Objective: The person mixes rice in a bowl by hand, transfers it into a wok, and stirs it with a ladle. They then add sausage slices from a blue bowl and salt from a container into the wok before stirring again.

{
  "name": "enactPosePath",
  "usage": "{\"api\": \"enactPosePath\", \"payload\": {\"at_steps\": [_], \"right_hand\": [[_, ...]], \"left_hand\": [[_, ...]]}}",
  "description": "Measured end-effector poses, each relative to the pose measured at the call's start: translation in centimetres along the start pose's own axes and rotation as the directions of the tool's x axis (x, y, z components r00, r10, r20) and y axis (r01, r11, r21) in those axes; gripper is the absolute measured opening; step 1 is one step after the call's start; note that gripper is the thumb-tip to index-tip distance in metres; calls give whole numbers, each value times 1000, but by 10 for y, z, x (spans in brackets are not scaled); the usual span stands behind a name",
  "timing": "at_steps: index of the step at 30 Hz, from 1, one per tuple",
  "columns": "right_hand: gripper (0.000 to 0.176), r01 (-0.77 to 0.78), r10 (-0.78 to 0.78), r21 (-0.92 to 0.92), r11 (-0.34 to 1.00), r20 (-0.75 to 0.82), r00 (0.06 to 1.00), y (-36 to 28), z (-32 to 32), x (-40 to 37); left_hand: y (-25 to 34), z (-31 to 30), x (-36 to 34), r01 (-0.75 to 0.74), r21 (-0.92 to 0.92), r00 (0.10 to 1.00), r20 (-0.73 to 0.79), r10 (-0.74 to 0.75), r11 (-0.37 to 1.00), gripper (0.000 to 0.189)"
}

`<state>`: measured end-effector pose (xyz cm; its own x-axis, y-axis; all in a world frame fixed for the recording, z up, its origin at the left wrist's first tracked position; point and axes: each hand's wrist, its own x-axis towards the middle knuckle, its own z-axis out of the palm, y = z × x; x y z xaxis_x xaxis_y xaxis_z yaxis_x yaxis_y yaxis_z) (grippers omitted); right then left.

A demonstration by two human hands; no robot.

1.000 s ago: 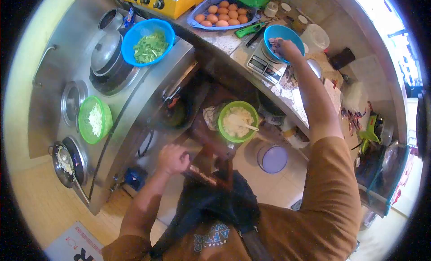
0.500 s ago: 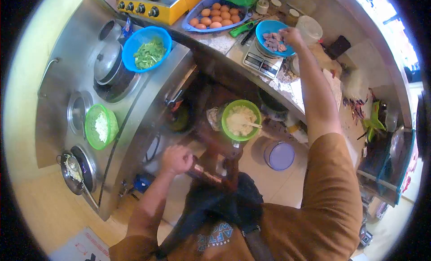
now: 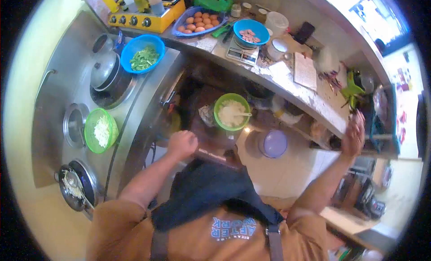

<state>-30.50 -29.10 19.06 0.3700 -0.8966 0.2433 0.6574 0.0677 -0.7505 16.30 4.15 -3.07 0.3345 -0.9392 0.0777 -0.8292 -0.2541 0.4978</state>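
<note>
Cramped kitchen, curved table [image 3: 314, 99]. Left hand [image 3: 182, 143]: grip closed in a fist, near green bowl [image 3: 231, 112]. Right hand [image 3: 354, 135]: raised beyond table's right end, grip wide, empty.

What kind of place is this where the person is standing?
Most likely a working kitchen, maybe a small food stall: a steel stove with pots, a tray of eggs, and a scale under a bowl of sliced meat.

Blue bowl of greens [image 3: 130, 46] on cooktop [image 3: 56, 97]; egg tray [image 3: 179, 34] near scale [image 3: 241, 55].
</note>
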Motion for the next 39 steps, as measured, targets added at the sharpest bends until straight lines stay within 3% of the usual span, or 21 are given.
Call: {"api": "enactPosePath", "payload": {"at_steps": [1,2,3,5,6,7,10,13,16,18,19,20,23,26,27,28,29,30,33,34,39], "right_hand": [[37,129,-178,-421,898,-78,981,-36,1,-64],[42,80,-72,101,992,-81,994,-86,-35,-130],[48,155,-195,-223,962,-170,966,-110,-25,-199],[65,-14,-427,-800,600,-335,840,-156,-2,-334],[69,113,-409,-591,799,-396,822,-174,25,-388],[67,150,-459,-566,811,-457,761,-185,47,-438],[59,56,-615,-706,706,-573,542,-207,97,-539],[53,-140,-752,-805,577,-590,294,-203,160,-609],[48,-137,-827,-830,540,-554,94,-214,228,-630],[33,15,-772,-778,628,-620,139,-239,248,-640],[28,90,-762,-773,628,-587,274,-247,252,-653],[28,101,-775,-779,619,-584,243,-256,260,-661],[20,-176,-795,-844,506,-536,285,-282,274,-679],[17,-774,-516,-536,337,-793,324,-289,239,-677],[18,-819,-501,-570,-72,-689,524,-279,204,-691],[19,-684,-389,-556,-473,-565,728,-269,170,-699],[19,-622,-298,-542,-566,-569,766,-259,144,-707],[19,-640,-243,-543,-543,-628,739,-253,123,-711],[19,-672,-143,-511,-536,-729,669,-248,80,-732],[19,-683,-124,-499,-533,-752,647,-245,70,-736],[19,-767,-124,-376,-520,-855,503,-231,80,-765]], "left_hand": [[-1,1,-1,-20,-26,1000,0,20,999,15],[4,-5,0,-65,-32,997,-38,64,997,17],[3,-5,0,-89,-41,996,-31,88,995,17],[-1,-1,-2,-99,-41,995,7,99,994,18],[-1,0,-1,-110,-22,994,8,110,994,21],[2,-2,0,-139,-32,990,13,140,990,21],[5,-7,-4,-62,-4,995,75,62,998,31],[43,-36,-8,69,137,930,350,-113,988,38],[-7,19,-2,-140,-3,970,202,137,990,42],[1,9,-4,-137,78,955,275,111,987,44],[1,10,-4,-173,110,947,293,135,979,44],[1,9,-2,-191,145,944,297,141,971,44],[-2,19,-10,-100,208,970,239,48,973,44],[-20,24,4,-265,187,943,257,213,946,46],[-25,25,5,-330,310,922,307,235,891,49],[50,-13,-32,-83,172,969,242,39,982,50],[-22,25,1,-338,156,922,250,294,928,51],[-16,26,-6,-97,203,978,199,56,974,47],[42,-9,-37,-18,194,981,193,-20,981,40],[1,25,-25,111,94,990,75,-118,989,38],[25,4,-40,100,138,992,-85,-89,985,34]]}}
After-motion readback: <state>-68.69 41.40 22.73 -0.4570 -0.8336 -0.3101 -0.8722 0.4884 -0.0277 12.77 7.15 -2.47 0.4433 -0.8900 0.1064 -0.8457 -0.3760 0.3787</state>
